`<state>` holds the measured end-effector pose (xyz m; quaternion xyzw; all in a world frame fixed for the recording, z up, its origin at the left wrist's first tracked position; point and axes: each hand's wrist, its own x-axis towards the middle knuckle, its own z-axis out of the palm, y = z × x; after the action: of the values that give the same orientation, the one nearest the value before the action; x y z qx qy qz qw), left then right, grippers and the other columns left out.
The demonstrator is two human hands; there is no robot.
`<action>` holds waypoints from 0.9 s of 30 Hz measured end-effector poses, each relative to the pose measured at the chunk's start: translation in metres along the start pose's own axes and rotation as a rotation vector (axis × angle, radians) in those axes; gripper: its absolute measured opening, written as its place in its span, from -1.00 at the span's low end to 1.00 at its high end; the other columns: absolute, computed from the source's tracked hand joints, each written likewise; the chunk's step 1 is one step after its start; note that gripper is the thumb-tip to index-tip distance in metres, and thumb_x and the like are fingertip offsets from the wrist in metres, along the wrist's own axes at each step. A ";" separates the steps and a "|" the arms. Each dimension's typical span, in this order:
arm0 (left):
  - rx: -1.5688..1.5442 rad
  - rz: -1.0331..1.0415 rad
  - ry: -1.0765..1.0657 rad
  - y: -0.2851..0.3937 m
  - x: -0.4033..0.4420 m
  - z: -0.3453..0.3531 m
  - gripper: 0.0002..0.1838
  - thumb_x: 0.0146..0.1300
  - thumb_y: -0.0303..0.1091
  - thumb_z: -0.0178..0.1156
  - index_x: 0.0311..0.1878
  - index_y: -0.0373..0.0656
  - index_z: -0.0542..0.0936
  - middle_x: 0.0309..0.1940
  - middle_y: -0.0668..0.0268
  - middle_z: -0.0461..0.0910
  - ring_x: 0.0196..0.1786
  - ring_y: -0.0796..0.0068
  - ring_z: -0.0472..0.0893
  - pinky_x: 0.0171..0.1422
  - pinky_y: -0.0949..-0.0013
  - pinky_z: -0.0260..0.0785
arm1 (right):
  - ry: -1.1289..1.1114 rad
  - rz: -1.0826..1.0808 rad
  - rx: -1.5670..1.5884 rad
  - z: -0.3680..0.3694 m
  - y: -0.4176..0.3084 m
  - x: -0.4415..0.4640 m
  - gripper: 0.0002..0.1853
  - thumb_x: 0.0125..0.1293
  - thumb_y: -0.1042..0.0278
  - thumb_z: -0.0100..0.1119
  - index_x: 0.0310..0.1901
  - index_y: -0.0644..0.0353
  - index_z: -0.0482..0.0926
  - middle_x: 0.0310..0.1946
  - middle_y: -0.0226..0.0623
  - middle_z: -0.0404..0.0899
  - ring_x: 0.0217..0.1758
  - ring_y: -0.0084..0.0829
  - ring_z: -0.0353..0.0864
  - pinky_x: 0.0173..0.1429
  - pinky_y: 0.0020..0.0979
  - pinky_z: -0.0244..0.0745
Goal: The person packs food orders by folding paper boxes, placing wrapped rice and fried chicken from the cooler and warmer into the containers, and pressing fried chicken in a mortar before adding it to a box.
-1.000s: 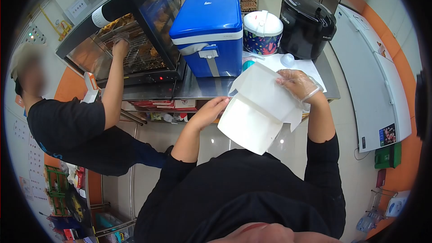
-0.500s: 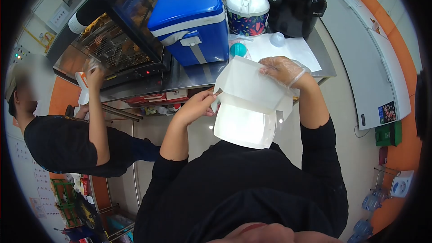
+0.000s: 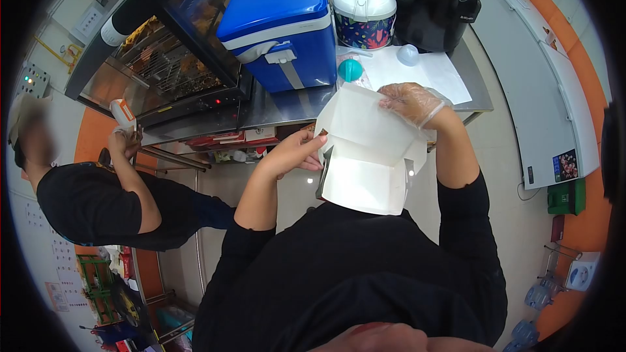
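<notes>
Presently, co-worker (image 3: 98, 205): beside the warming cabinet (image 3: 156, 58), holding a small carton (image 3: 122, 113).
Blue cooler (image 3: 280, 26): lid down, on the counter (image 3: 267, 112).
Left hand (image 3: 295, 155): gripping the left edge of the white box (image 3: 366, 173).
Box position: open, between both hands, before the wearer's torso.
Right hand (image 3: 412, 103): clear-gloved, grasping its upper right panel.
Freezer (image 3: 544, 91): far right.

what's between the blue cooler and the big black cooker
A floral-patterned container with a white lid stands between the cooler and the cooker, in the head view.
</notes>
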<state>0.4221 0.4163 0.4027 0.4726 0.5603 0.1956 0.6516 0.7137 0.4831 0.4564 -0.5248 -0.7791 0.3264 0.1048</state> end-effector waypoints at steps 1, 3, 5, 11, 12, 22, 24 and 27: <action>-0.031 -0.011 0.004 0.002 -0.002 0.001 -0.35 0.36 0.06 0.20 0.18 -0.39 0.36 -0.28 0.13 0.64 -0.29 0.48 0.71 -0.17 0.52 0.61 | -0.002 -0.002 0.001 0.000 0.000 0.000 -0.60 0.40 0.11 0.15 0.14 0.17 0.61 -0.04 -0.09 0.68 0.01 -0.18 0.66 0.17 -0.28 0.48; -0.025 -0.002 0.010 -0.008 0.005 -0.002 -0.33 0.34 0.08 0.21 0.16 -0.40 0.36 -0.28 0.12 0.65 -0.30 0.46 0.72 -0.18 0.52 0.61 | -0.022 0.003 0.034 -0.001 -0.002 -0.001 -0.61 0.41 0.11 0.14 0.12 0.18 0.62 -0.05 -0.08 0.69 0.00 -0.19 0.67 0.17 -0.27 0.48; -0.018 0.007 0.012 -0.016 0.009 -0.003 -0.32 0.33 0.10 0.23 0.13 -0.42 0.37 -0.28 0.11 0.65 -0.31 0.45 0.72 -0.19 0.51 0.62 | -0.010 -0.018 0.002 -0.002 -0.005 -0.002 -0.61 0.40 0.11 0.14 0.11 0.18 0.62 -0.06 -0.09 0.69 -0.01 -0.19 0.67 0.17 -0.27 0.49; -0.088 0.030 0.065 -0.021 0.014 0.005 -0.37 0.30 0.09 0.27 -0.01 -0.41 0.44 -0.30 0.10 0.65 -0.32 0.43 0.73 -0.21 0.50 0.63 | 0.002 -0.054 -0.025 0.000 -0.006 -0.003 -0.63 0.38 0.09 0.16 0.08 0.13 0.65 -0.08 -0.14 0.71 -0.02 -0.19 0.68 0.16 -0.25 0.49; -0.096 0.028 0.048 -0.024 0.016 0.006 -0.38 0.29 0.09 0.28 -0.02 -0.40 0.45 -0.32 0.12 0.64 -0.33 0.45 0.73 -0.23 0.51 0.62 | 0.000 -0.057 -0.052 0.000 -0.008 -0.003 -0.63 0.38 0.10 0.16 0.08 0.11 0.65 -0.08 -0.15 0.71 -0.02 -0.18 0.68 0.16 -0.24 0.49; 0.047 0.052 -0.012 -0.049 0.030 0.004 -0.34 0.19 0.10 0.36 0.11 -0.27 0.48 -0.28 0.34 0.59 -0.26 0.64 0.55 -0.18 0.54 0.41 | -0.035 -0.149 -0.089 0.006 -0.012 0.001 -0.65 0.38 0.09 0.15 0.08 0.09 0.65 -0.06 -0.12 0.69 0.01 -0.13 0.66 0.18 -0.20 0.49; 0.024 0.076 -0.033 -0.051 0.028 0.006 -0.32 0.19 0.11 0.34 0.15 -0.26 0.47 -0.21 0.33 0.58 -0.19 0.61 0.54 -0.11 0.52 0.40 | -0.044 -0.116 -0.115 0.005 -0.017 -0.001 -0.65 0.39 0.10 0.15 0.08 0.08 0.65 -0.07 -0.10 0.69 0.01 -0.12 0.66 0.17 -0.20 0.49; -0.005 0.089 -0.035 -0.053 0.023 0.013 -0.27 0.21 0.14 0.31 0.24 -0.24 0.42 -0.07 0.31 0.56 -0.07 0.54 0.54 0.01 0.49 0.38 | 0.011 -0.182 -0.090 0.008 -0.016 0.001 -0.70 0.36 0.21 0.22 0.02 0.19 0.67 -0.17 -0.13 0.73 -0.16 -0.23 0.70 0.02 -0.29 0.54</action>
<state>0.4260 0.4041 0.3455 0.4988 0.5267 0.2174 0.6531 0.6971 0.4773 0.4598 -0.4579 -0.8369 0.2772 0.1145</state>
